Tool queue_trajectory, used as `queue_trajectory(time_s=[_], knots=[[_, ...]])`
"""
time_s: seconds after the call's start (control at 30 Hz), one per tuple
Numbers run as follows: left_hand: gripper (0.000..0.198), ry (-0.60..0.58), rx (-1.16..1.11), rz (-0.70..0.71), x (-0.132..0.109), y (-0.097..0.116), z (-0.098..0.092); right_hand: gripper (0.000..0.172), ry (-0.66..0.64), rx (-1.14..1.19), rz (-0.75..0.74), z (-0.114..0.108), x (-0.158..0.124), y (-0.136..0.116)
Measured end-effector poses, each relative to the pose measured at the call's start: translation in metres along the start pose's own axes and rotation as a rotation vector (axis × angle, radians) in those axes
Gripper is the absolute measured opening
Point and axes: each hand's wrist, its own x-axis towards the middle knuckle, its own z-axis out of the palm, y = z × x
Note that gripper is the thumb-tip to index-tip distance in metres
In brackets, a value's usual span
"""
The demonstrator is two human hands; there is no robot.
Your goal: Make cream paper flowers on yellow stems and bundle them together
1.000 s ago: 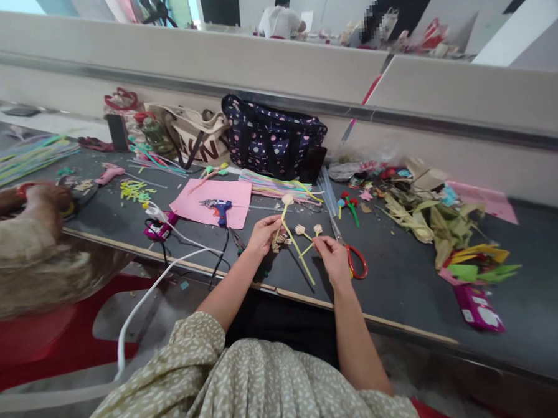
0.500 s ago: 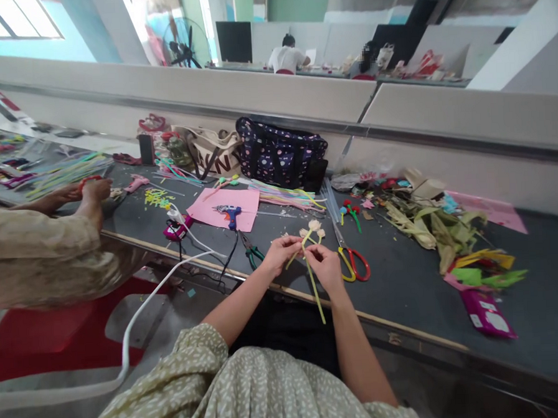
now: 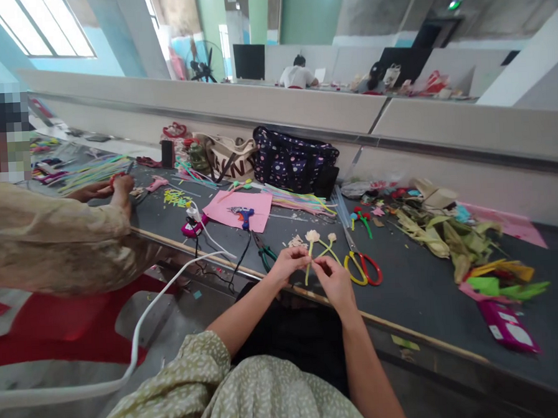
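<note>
In the head view, two small cream craft flowers stand up from my fingers: a fuller bloom [image 3: 312, 236] and a smaller one [image 3: 331, 237]. Their thin yellow-green stems [image 3: 327, 251] cross just above my fingertips. My left hand [image 3: 289, 264] is closed in a pinch on the stems, with a stem end poking out below. My right hand [image 3: 335, 281] pinches at the same crossing from the other side; what lies right between its fingertips is partly hidden. Scissors [image 3: 364, 268] with one yellow and one red handle lie beside my right hand. Green-handled pliers [image 3: 265, 254] lie beyond my left forearm.
A blue glue gun [image 3: 246, 217] rests on pink paper [image 3: 213, 207], its cord over the table edge. Corn husks [image 3: 423, 234] and a purple box [image 3: 508, 327] lie at right. A dark dotted bag [image 3: 295, 158] stands behind. At left, a co-worker's hands [image 3: 119, 185] work.
The view has shifted, and the blooms now stand further apart. The long stem that dangled below my hands no longer shows there. A yellow-green strip appears below the table's front edge.
</note>
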Motion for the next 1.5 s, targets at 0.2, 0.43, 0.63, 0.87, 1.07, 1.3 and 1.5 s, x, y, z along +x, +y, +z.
queue_trajectory(time_s=[0.2, 0.43, 0.63, 0.87, 1.07, 1.3, 1.5], knots=[[0.039, 0.024, 0.008, -0.022, -0.008, 0.000, -0.003, 0.029, 0.007, -0.145, -0.063, -0.012, -0.014, 0.006], [0.039, 0.071, -0.056, -0.012, -0.012, 0.002, -0.016, 0.031, 0.088, -0.161, 0.013, -0.040, -0.049, 0.024], [0.036, 0.045, -0.078, 0.002, -0.009, 0.022, -0.022, 0.034, 0.136, -0.197, 0.076, -0.067, -0.073, 0.039], [0.031, 0.095, -0.100, 0.024, 0.013, 0.035, -0.026, 0.040, 0.412, -0.182, 0.115, -0.082, -0.062, 0.055], [0.029, 0.081, -0.095, 0.050, 0.048, 0.040, -0.035, 0.039, 0.461, -0.243, 0.130, -0.070, -0.024, 0.054], [0.029, -0.009, -0.176, -0.002, 0.087, 0.046, -0.033, 0.025, 0.260, -0.365, 0.080, -0.051, 0.034, 0.067], [0.027, -0.130, -0.249, -0.068, 0.125, 0.038, -0.017, 0.020, 0.007, -0.589, 0.048, -0.037, 0.077, 0.077]])
